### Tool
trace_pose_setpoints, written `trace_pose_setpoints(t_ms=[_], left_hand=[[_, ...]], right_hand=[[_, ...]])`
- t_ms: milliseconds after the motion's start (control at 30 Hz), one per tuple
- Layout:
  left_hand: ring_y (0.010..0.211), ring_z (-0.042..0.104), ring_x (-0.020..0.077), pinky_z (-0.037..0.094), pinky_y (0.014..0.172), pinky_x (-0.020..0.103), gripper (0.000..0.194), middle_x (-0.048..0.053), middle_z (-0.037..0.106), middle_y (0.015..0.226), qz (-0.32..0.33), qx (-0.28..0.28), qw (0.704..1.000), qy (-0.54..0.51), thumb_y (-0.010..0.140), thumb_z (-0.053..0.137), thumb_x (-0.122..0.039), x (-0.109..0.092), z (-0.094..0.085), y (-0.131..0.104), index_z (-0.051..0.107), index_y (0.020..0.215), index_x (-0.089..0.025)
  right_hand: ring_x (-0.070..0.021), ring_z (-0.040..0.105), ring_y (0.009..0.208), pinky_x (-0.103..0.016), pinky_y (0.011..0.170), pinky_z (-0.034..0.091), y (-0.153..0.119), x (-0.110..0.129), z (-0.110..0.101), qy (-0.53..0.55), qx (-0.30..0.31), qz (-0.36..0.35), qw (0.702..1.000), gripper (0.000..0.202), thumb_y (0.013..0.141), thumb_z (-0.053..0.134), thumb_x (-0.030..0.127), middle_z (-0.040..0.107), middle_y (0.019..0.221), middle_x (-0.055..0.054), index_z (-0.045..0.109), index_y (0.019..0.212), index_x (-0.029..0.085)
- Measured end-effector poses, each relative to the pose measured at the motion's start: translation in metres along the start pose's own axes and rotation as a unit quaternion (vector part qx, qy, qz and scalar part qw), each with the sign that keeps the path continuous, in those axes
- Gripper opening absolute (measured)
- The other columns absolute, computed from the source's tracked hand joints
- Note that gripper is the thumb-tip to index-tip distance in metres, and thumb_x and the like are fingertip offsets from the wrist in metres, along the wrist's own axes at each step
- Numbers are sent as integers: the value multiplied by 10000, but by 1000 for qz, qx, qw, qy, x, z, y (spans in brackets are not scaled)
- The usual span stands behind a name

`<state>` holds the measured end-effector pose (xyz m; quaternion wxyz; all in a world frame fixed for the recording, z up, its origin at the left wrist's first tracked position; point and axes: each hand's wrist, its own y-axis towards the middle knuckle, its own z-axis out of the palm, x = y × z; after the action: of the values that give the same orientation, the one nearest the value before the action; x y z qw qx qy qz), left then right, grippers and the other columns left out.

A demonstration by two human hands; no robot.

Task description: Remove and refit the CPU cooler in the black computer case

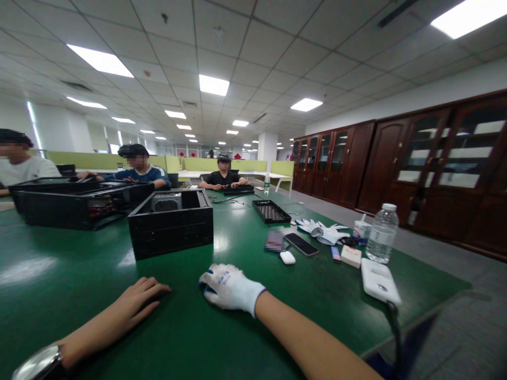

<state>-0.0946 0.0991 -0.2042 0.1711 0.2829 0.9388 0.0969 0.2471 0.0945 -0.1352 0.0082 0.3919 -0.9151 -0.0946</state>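
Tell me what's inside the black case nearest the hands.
Inside the black case, a grey, grilled unit shows toward the left. The near wall covers the bottom, so whatever lies lower down cannot be seen.

Glossy green tabletop. On it: open computer case near middle, second black case to its left, shallow black tray farther back. Right side: white gloves, dark phone, small rounded case near it, small box, clear bottle, white device with cable attached.
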Motion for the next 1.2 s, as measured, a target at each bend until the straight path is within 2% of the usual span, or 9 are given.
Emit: trace_pose_setpoints(t_ms=[133,233,533,800,967,1200], left_hand=[[1355,597,296,492,1178,463,383,29,669,1405,-12,4,1000,-1,1062,486,-455,-5,-4,-1,648,1406,-411],[1307,629,297,521,1146,448,377,22,688,1372,4,-5,1000,1,1056,489,-449,-6,-4,-2,657,1392,-418],[1326,619,329,515,1151,504,387,48,684,1383,-7,-5,1000,-9,1049,500,-458,-3,-1,-1,674,1390,-401],[1448,514,360,411,1224,595,412,54,637,1464,-23,30,999,-3,1059,467,-443,-9,-6,-3,638,1430,-394],[1384,574,325,462,1197,510,385,22,674,1407,3,2,1000,-2,1052,482,-432,-10,-6,-4,652,1397,-418],[1183,669,254,560,1048,369,350,28,702,1267,37,-33,999,17,1050,502,-347,-12,-7,2,669,1353,-399]], right_hand=[[-295,725,997,-436,810,615,0,-1,1,1,-6,-3,1000,425,1000,569,488,698,1209,-114,658,1350,264],[-310,722,1004,-455,810,615,0,-1,2,8,-4,-2,1000,430,998,568,486,696,1217,-122,657,1354,261],[-316,710,1034,-468,845,602,1,-4,3,36,-4,0,999,434,993,570,485,688,1230,-121,653,1358,267],[-315,689,1114,-469,926,576,1,-8,3,73,9,4,997,451,988,572,480,678,1277,-110,642,1380,268],[-303,678,1116,-450,926,564,1,-11,5,105,1,9,994,451,972,592,490,679,1272,-98,650,1370,284],[-299,674,1143,-448,967,558,1,-12,5,128,1,15,992,444,969,602,475,679,1279,-89,650,1372,295]])
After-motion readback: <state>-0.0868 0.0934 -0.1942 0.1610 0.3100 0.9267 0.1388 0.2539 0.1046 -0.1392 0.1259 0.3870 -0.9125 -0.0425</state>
